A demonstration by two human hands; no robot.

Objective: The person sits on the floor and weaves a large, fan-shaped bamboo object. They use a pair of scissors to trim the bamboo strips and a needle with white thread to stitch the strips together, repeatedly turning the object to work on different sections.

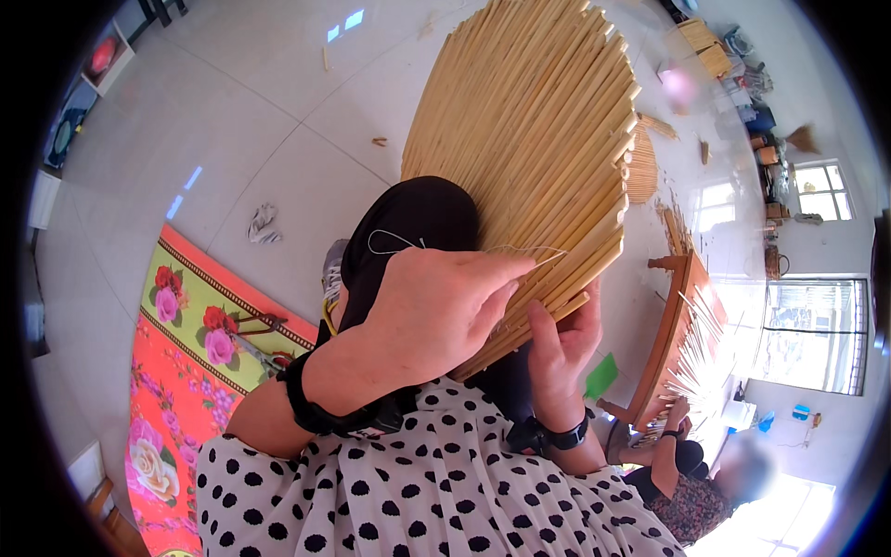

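1. At centre of the head view: left hand (436, 311) arching palm-down over the lower edge of the woven straw mat (529, 158), fingertips pressed together, pinching a thin thread (520, 249).
2. Just beside it: right hand (560, 348) propping the mat's lower rim from below, fingers curled behind, thumb upright.
3. Underneath: spreading pale floor tiles (260, 111), a floral cloth (186, 371) lying at left.
4. Far right: another person's hand (675, 415) working splayed sticks; open floor stretching to the upper left.

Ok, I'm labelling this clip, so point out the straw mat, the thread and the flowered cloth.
straw mat (529, 121), head view, on the middle of its stalks.
thread (390, 236), head view, on the loop above the left hand (436, 306).
flowered cloth (186, 371), head view, on its pink part.
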